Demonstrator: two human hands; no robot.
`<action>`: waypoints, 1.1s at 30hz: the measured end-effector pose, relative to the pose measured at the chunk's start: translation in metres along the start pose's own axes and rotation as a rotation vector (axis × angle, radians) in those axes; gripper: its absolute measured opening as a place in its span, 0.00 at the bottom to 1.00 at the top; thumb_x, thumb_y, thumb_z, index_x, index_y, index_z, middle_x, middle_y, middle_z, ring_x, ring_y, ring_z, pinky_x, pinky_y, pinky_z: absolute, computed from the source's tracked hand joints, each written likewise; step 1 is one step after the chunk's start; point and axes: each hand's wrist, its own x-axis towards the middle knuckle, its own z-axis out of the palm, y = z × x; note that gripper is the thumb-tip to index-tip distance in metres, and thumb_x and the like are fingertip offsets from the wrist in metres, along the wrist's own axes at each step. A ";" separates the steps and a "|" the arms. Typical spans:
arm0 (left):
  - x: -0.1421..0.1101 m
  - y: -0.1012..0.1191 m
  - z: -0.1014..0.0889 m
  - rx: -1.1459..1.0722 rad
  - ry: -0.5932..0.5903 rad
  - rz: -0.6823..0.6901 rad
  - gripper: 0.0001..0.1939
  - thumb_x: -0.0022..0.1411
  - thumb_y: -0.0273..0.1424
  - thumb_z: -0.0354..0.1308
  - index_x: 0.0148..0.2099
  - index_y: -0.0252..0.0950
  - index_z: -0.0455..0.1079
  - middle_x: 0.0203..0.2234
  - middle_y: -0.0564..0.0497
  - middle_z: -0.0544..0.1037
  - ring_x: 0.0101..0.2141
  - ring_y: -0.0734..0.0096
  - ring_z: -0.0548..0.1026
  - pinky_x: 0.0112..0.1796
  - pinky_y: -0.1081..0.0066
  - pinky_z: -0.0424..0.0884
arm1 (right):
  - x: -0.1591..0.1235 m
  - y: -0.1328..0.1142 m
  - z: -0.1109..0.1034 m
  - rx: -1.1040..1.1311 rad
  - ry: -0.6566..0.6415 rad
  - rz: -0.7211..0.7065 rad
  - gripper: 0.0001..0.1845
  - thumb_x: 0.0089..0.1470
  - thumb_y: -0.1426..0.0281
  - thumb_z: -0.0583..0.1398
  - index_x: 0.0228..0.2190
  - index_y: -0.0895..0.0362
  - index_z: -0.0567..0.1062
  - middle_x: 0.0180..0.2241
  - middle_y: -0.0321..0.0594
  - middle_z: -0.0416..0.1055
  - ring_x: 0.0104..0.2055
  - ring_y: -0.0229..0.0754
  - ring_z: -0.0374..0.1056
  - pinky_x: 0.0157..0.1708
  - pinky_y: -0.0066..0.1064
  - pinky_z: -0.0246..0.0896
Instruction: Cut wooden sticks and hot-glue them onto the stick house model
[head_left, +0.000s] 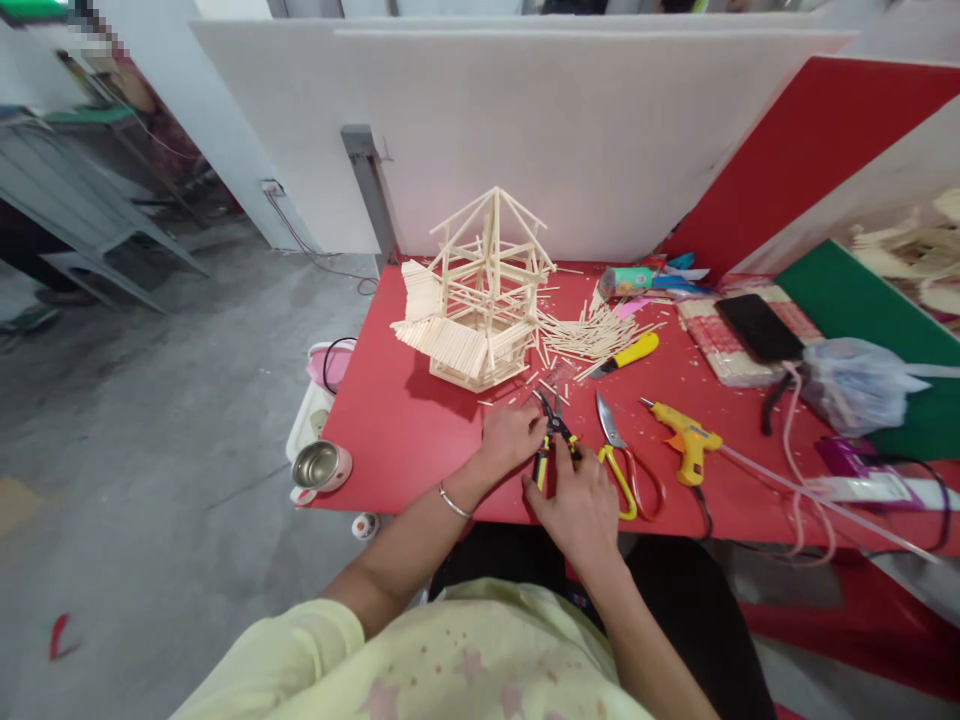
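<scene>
A pair of cutting pliers (pixel 543 468) with yellow-and-black handles lies on the red table, jaws pointing away from me. My right hand (pixel 583 503) is over the handles, with thumb and fingers around them. Beside the jaws, my left hand (pixel 512 438) is closed with its fingertips bent inward; whatever they pinch is hidden. Just beyond my hands stands a house-like model (pixel 487 300) of thin wooden sticks, with an open frame roof on top and slatted panels at its left and front. Short stick pieces (pixel 553 388) lie between the model and the pliers.
Right of my hands are scissors (pixel 611 425) with red and yellow handles and a yellow glue gun (pixel 686 440). Behind them lie a yellow-handled knife (pixel 636 350) and a pile of sticks (pixel 589 332). A mug (pixel 321 468) stands at the left table corner; a phone (pixel 759 327) rests on packs at right.
</scene>
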 end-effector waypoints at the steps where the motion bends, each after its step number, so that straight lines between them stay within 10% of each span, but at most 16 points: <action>1: 0.000 -0.001 0.001 -0.026 0.011 0.012 0.17 0.72 0.41 0.51 0.37 0.40 0.78 0.32 0.48 0.83 0.34 0.66 0.79 0.35 0.69 0.67 | 0.001 0.000 -0.001 -0.003 -0.009 -0.003 0.39 0.61 0.52 0.57 0.67 0.57 0.63 0.61 0.60 0.63 0.58 0.64 0.65 0.49 0.49 0.64; 19: 0.002 0.000 0.007 -0.053 0.061 -0.003 0.10 0.70 0.37 0.56 0.42 0.41 0.77 0.39 0.48 0.82 0.40 0.65 0.78 0.36 0.68 0.68 | 0.017 0.000 -0.003 0.029 -0.058 0.081 0.45 0.50 0.56 0.63 0.66 0.60 0.64 0.53 0.60 0.68 0.54 0.63 0.66 0.48 0.48 0.65; 33: 0.002 -0.002 0.004 0.034 0.075 0.044 0.12 0.70 0.30 0.54 0.51 0.40 0.76 0.47 0.44 0.78 0.47 0.60 0.75 0.42 0.65 0.70 | 0.027 0.035 -0.001 0.758 0.074 0.321 0.47 0.44 0.54 0.65 0.64 0.56 0.68 0.54 0.49 0.72 0.55 0.55 0.69 0.58 0.48 0.64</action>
